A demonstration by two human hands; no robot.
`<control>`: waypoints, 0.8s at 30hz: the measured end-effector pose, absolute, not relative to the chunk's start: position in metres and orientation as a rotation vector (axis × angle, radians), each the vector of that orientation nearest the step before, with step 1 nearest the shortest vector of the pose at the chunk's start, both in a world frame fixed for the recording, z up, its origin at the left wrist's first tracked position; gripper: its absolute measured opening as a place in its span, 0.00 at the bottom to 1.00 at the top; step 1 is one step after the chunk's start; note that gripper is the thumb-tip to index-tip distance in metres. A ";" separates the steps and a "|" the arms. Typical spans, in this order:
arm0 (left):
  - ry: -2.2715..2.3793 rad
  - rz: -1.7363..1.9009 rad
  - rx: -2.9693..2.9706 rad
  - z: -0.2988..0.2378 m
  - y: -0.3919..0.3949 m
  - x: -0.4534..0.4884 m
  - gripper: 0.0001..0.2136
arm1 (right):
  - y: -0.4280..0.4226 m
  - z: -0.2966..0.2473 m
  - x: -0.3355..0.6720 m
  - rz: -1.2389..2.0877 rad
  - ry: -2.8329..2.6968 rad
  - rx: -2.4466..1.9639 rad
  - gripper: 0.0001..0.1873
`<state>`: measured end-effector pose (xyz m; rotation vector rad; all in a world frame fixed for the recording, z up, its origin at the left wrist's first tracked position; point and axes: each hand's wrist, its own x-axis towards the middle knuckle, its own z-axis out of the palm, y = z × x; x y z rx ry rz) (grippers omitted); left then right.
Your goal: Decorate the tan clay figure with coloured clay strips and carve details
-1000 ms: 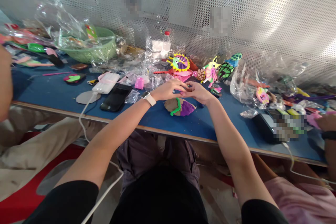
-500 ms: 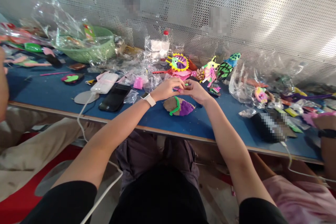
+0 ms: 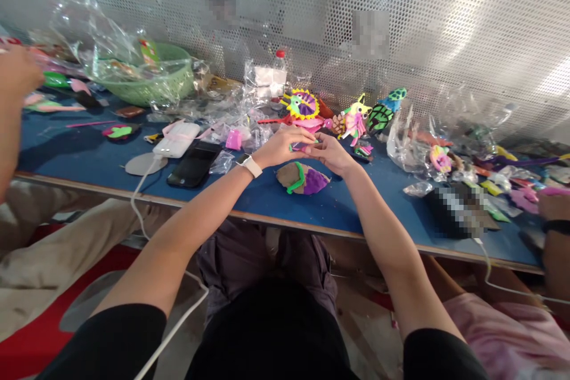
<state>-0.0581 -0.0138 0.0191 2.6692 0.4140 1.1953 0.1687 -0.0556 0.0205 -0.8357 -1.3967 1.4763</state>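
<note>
Both of my hands meet over the blue table, fingertips together. My left hand (image 3: pixel 285 145), with a white-banded watch at the wrist, has its fingers closed on a small piece of green clay (image 3: pixel 292 147). From the other side, my right hand (image 3: pixel 332 153) pinches at the same clay, most of which the fingers hide. Just below them lies a flat, leaf-shaped brown piece (image 3: pixel 287 176) with its right part covered in purple clay (image 3: pixel 316 183). A bright green clay strip (image 3: pixel 300 177) runs across its middle.
Behind my hands stand colourful clay figures (image 3: pixel 356 117) and a red-capped bottle (image 3: pixel 279 60). To the left are a phone (image 3: pixel 195 165), a white power bank (image 3: pixel 178 139) with a cable, and a green basket (image 3: pixel 151 92). A co-worker's arm (image 3: pixel 13 107) reaches in at far left; another person's hand is at right.
My fingers have shifted slightly around the green clay, and more of it shows by my left hand. The co-worker's hand at far left has come further into view over the table.
</note>
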 end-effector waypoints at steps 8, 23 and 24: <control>0.410 1.312 2.635 0.021 -0.017 -0.058 0.09 | -0.053 0.017 0.166 1.455 -1.376 -0.768 0.37; 0.380 1.236 2.623 0.023 -0.018 -0.058 0.08 | -0.051 0.012 0.164 1.426 -1.420 -0.738 0.36; 0.381 1.245 2.618 0.023 -0.018 -0.059 0.08 | -0.050 0.011 0.164 1.427 -1.414 -0.735 0.36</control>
